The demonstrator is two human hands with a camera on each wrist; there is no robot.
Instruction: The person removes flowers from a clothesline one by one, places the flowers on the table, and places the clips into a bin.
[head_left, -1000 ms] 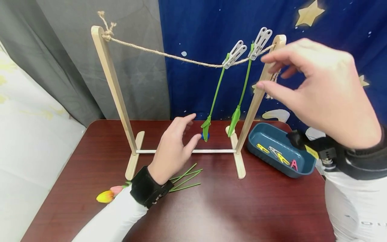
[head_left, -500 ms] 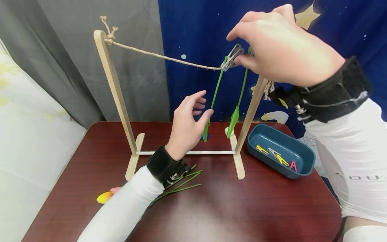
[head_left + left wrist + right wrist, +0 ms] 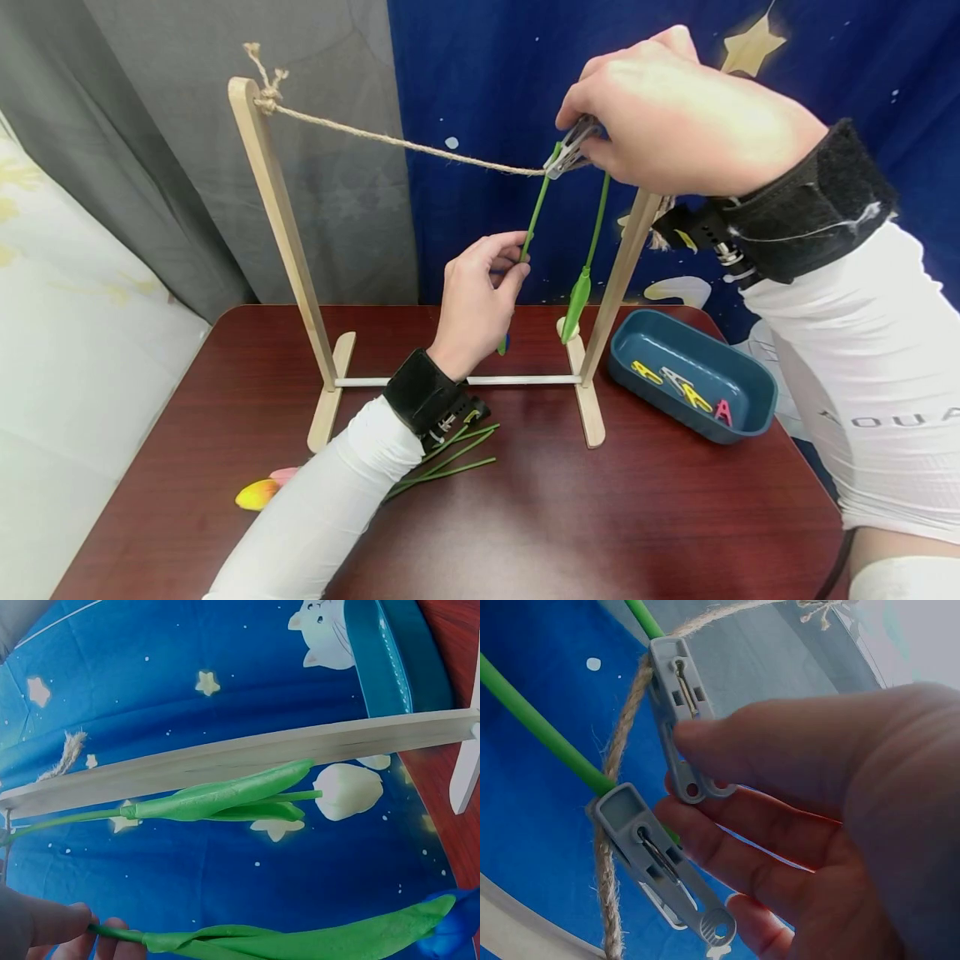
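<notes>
My left hand (image 3: 480, 287) pinches the green stem of a blue artificial tulip (image 3: 322, 934), which hangs head down from a rope (image 3: 405, 146). Up at the rope, my right hand (image 3: 675, 125) grips a grey clothespin (image 3: 679, 682) that sits over the rope at the blue tulip's stem. The thumb lies on its near side, with fingers behind its handles. Beside it on the rope, a second grey clothespin (image 3: 656, 862) holds the stem of a white tulip (image 3: 349, 791), also hanging head down. In the head view, my right hand hides this second clothespin.
The rope is strung across a wooden stand (image 3: 281, 225) on a brown table (image 3: 570, 517). A blue box (image 3: 701, 358) at right holds several yellow, grey and pink clothespins. Yellow tulip (image 3: 257, 495) and pink tulip (image 3: 283, 476) lie at front left, partly under my left arm.
My right hand has moved left from beside the right post to the clothespin and gripped it. My left hand has risen to the blue tulip's stem and pinched it.
</notes>
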